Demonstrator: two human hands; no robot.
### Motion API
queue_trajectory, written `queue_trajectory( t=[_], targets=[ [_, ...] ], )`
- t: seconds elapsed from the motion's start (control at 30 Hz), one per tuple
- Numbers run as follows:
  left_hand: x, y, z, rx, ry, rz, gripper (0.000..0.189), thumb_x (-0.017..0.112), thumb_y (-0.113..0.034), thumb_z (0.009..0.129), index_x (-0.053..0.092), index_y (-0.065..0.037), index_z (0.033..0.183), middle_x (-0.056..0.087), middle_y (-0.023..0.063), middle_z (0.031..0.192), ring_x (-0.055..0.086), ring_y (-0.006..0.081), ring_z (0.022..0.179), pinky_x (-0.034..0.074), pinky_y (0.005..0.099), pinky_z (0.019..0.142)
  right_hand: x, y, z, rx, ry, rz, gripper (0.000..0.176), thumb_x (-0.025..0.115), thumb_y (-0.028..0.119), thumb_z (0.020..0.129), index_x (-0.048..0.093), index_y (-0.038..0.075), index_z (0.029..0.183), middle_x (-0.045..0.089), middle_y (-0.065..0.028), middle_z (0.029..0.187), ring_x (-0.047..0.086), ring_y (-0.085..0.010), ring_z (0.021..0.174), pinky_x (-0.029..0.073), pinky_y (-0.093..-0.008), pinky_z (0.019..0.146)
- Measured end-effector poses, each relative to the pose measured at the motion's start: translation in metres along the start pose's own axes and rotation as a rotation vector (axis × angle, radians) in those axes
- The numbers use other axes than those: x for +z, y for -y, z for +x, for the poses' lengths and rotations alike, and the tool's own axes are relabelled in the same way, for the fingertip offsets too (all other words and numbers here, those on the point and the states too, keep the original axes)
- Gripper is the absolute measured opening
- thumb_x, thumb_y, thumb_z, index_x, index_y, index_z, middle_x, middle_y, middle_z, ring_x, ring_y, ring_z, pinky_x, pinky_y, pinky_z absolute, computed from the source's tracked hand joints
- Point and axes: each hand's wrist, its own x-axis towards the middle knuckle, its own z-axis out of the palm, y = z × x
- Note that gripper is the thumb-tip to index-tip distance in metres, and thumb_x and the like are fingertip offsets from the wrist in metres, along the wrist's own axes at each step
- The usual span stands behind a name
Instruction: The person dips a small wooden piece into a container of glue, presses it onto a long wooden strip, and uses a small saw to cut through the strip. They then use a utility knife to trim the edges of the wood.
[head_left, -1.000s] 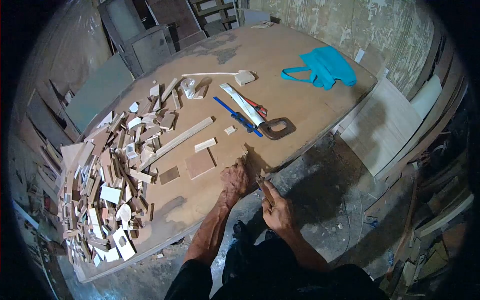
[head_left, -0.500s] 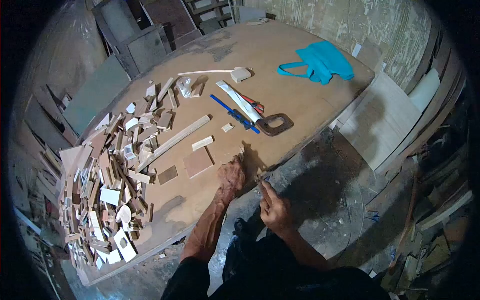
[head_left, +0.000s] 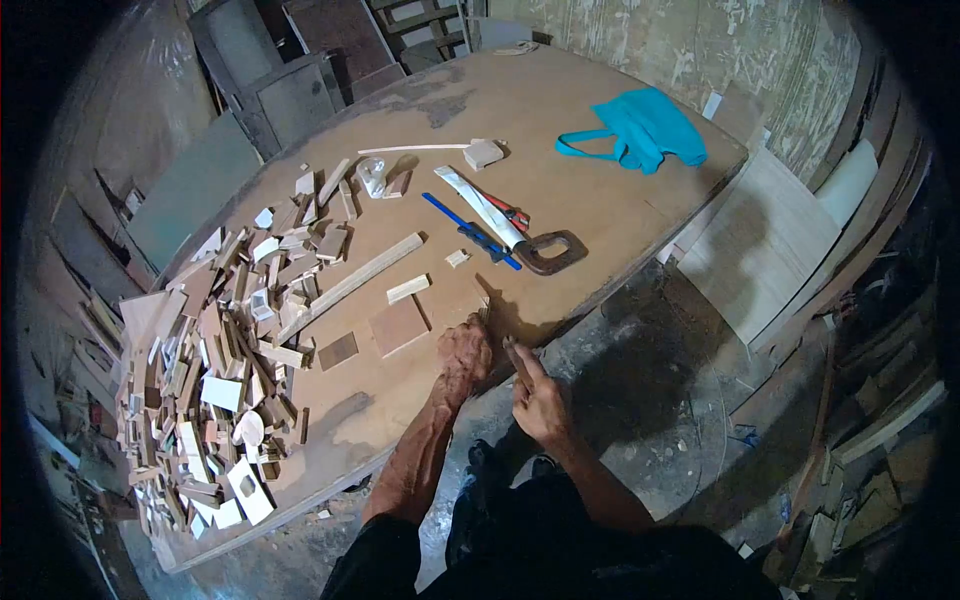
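My left hand (head_left: pixel 465 355) rests on the near edge of the plywood table (head_left: pixel 560 110), closed on a small upright piece of wood (head_left: pixel 483 311). Just off the table edge, my right hand (head_left: pixel 538 397) grips a thin stick-like tool (head_left: pixel 517 358) whose tip points up toward the left hand. The tool is too small to identify. The two hands are a few centimetres apart. A square board (head_left: pixel 400 325) and a darker small square (head_left: pixel 338 350) lie just left of my left hand.
A large pile of wood offcuts (head_left: pixel 225 330) covers the table's left side, with a long strip (head_left: pixel 350 284) beside it. A hand saw (head_left: pixel 548 251), a blue tool (head_left: pixel 470 231), red pliers (head_left: pixel 513 212) and a teal bag (head_left: pixel 645 130) lie farther back. Boards lean at the right (head_left: pixel 770 250).
My right hand has moved up and left, closer to the left hand and the table edge. The left hand has stayed on the small wood piece.
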Motion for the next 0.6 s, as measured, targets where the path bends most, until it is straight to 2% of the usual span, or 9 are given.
queue_trajectory(
  t=[0.07,0.13,0.2,0.27,0.33,0.4,0.47,0.6],
  targets=[
    [0.008,0.006,0.001,0.002,-0.016,-0.018,0.030,0.061,-0.019,0.082,0.057,-0.001,0.106,0.068,0.0224,0.090,0.068,0.0394,0.084,0.054,0.0495,0.074,0.009,-0.013,0.003,0.143,0.074,-0.044,0.055,0.055,0.001,0.088,0.045,0.006,0.142,0.066,-0.0236,0.113,0.067,-0.0408,0.096,0.055,-0.0395,0.076],
    [0.012,0.009,0.008,-0.001,-0.015,-0.040,0.029,0.061,-0.019,0.082,0.057,-0.001,0.105,0.068,0.0219,0.088,0.068,0.0388,0.082,0.054,0.0497,0.072,0.009,-0.024,-0.017,0.021,0.003,0.015,0.057,0.058,0.008,0.087,0.045,0.009,0.142,0.065,-0.0242,0.087,0.066,-0.0419,0.079,0.053,-0.0455,0.067],
    [0.009,0.006,0.004,-0.015,-0.037,-0.014,0.030,0.062,-0.019,0.081,0.058,-0.001,0.104,0.068,0.0219,0.089,0.068,0.0391,0.083,0.054,0.0497,0.072,0.005,-0.023,-0.025,-0.004,-0.010,0.021,0.059,0.060,0.011,0.086,0.045,0.011,0.142,0.064,-0.0245,0.075,0.065,-0.0430,0.070,0.052,-0.0486,0.062],
    [0.004,0.002,0.002,-0.021,-0.041,-0.011,0.029,0.062,-0.019,0.081,0.059,-0.002,0.103,0.069,0.0218,0.089,0.069,0.0391,0.084,0.055,0.0497,0.071,-0.015,-0.003,-0.029,0.078,0.025,-0.043,0.059,0.061,0.011,0.085,0.046,0.012,0.142,0.064,-0.0247,0.076,0.065,-0.0442,0.070,0.051,-0.0488,0.061],
    [0.002,-0.001,0.003,-0.011,-0.016,-0.020,0.027,0.062,-0.018,0.081,0.059,-0.002,0.102,0.069,0.0216,0.089,0.069,0.0389,0.085,0.055,0.0497,0.071,0.008,-0.020,-0.011,-0.065,-0.077,-0.007,0.060,0.061,0.010,0.085,0.046,0.013,0.143,0.065,-0.0243,0.077,0.065,-0.0439,0.069,0.051,-0.0478,0.061],
    [0.006,-0.002,0.004,-0.034,-0.020,-0.012,0.025,0.062,-0.018,0.081,0.059,-0.002,0.101,0.070,0.0210,0.088,0.070,0.0385,0.085,0.056,0.0488,0.070,0.014,-0.028,-0.003,-0.098,-0.099,-0.028,0.060,0.061,0.008,0.085,0.045,0.013,0.143,0.066,-0.0241,0.079,0.065,-0.0438,0.069,0.051,-0.0467,0.060],
    [0.005,0.004,0.004,-0.031,-0.029,0.010,0.023,0.061,-0.017,0.082,0.059,-0.002,0.099,0.070,0.0208,0.087,0.070,0.0387,0.084,0.056,0.0480,0.070,0.015,-0.027,-0.001,-0.018,-0.045,-0.097,0.060,0.061,0.007,0.085,0.045,0.013,0.143,0.067,-0.0239,0.083,0.065,-0.0439,0.070,0.052,-0.0457,0.061],
    [-0.002,0.000,0.003,-0.018,-0.044,0.030,0.022,0.060,-0.017,0.083,0.059,-0.002,0.099,0.070,0.0220,0.086,0.070,0.0398,0.082,0.057,0.0475,0.072,-0.007,-0.008,-0.022,-0.063,-0.059,0.042,0.058,0.060,0.006,0.086,0.046,0.012,0.141,0.067,-0.0247,0.089,0.065,-0.0450,0.072,0.052,-0.0479,0.062]
  ],
)
